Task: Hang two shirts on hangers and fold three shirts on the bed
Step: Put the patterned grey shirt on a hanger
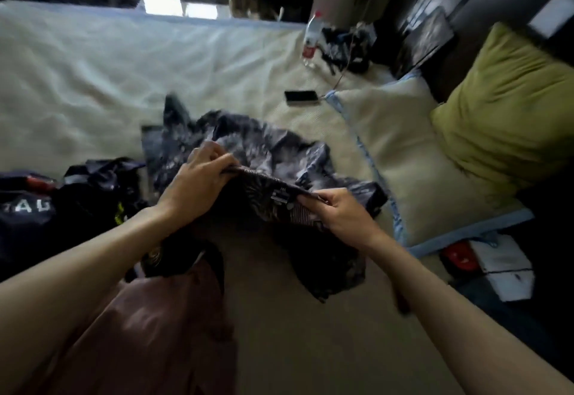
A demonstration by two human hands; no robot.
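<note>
A dark patterned shirt [254, 149] lies crumpled in the middle of the bed [93, 62]. My left hand [198, 180] pinches its collar edge on the left. My right hand [338, 211] pinches the same collar on the right, beside the neck label. The collar is stretched between both hands, lifted a little off the bed. A heap of dark shirts [62, 202], one with white letters, sits at the left edge. A pinkish-brown garment [149, 332] lies under my left forearm. No hanger can be made out.
A black phone [302, 97] with a cable lies beyond the shirt. A plastic bottle [311, 37] and dark cables sit at the far side. A cream pillow [413, 152] and a green pillow [509, 106] lie on the right. White boxes [503, 267] are at the bed's right edge.
</note>
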